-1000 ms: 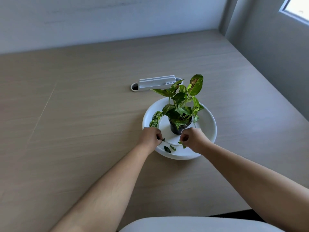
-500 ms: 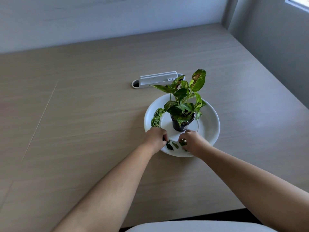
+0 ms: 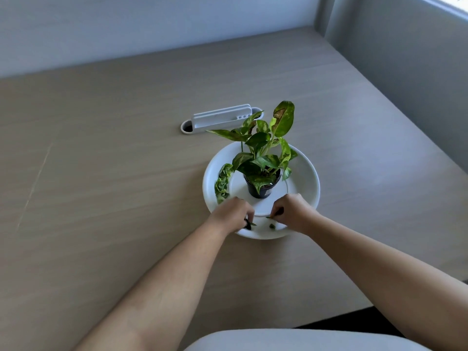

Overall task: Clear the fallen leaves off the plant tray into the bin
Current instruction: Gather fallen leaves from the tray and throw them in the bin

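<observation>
Fallen leaves lie on the near part of the white tray (image 3: 307,177), closest to the person; a dark leaf (image 3: 251,224) sticks out from the fingertips of the left hand (image 3: 231,214), which is curled down and pinching it against the tray's near rim; a green leaf (image 3: 269,217) is pinched in the bent fingers of the right hand (image 3: 295,211), just above the tray surface; a small scrap (image 3: 272,226) lies loose between the two hands, touched by neither; a large curled leaf (image 3: 222,184), pale and mottled, lies along the tray's left inner rim, just beyond the left hand's knuckles.

Tray is round and shallow; a black pot (image 3: 260,192) stands upright at its middle, holding a plant (image 3: 263,148) with green and yellow blotched leaves; one tall leaf shows brown patches.

Tray sits on a pale wood-grain table (image 3: 114,186); beyond it, well apart from the hands, a white holder (image 3: 220,119) is set in an oval slot in the tabletop; both forearms are bare and reach in from the near edge; a grey wall (image 3: 405,72) runs along the right side.
</observation>
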Available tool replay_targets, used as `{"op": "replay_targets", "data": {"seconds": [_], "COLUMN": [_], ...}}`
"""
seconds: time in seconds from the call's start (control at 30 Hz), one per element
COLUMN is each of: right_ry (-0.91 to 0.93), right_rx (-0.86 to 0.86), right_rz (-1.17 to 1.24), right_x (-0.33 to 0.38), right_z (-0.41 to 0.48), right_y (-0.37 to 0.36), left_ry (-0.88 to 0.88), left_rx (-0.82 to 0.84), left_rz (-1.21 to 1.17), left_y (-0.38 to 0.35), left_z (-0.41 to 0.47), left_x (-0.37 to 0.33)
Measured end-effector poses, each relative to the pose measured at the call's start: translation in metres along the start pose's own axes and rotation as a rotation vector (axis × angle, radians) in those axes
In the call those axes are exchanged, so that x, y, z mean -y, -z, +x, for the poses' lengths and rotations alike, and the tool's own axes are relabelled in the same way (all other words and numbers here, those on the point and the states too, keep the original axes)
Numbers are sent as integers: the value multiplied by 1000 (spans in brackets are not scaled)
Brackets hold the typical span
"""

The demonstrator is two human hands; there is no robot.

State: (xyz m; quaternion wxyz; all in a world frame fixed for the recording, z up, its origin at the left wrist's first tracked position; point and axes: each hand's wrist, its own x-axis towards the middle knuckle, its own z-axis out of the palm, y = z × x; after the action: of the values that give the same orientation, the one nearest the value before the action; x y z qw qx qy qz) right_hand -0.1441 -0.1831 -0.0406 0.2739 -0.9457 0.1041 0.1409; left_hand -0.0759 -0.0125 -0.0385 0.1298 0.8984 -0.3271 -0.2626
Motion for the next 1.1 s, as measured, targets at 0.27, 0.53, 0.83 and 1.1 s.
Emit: {"op": "replay_targets", "data": {"seconds": [0.27, 0.53, 0.83, 1.1], "right_ry": [9, -54, -165, -403], "right_rx": [161, 65, -153, -343], "right_rz": [-156, 15, 249, 264], "right_x": [13, 11, -40, -195], "right_z": [10, 6, -44, -189], "right_y": [-11, -1, 61, 125], "left_ry": [54, 187, 146, -171], "left_rx": [-95, -245, -229, -109], "left_rz": [-138, -412, -438, -363], "left_y": [4, 18, -3, -45], "left_z": [-2, -21, -30, 3], "left_x": [6, 15, -69, -266]}}
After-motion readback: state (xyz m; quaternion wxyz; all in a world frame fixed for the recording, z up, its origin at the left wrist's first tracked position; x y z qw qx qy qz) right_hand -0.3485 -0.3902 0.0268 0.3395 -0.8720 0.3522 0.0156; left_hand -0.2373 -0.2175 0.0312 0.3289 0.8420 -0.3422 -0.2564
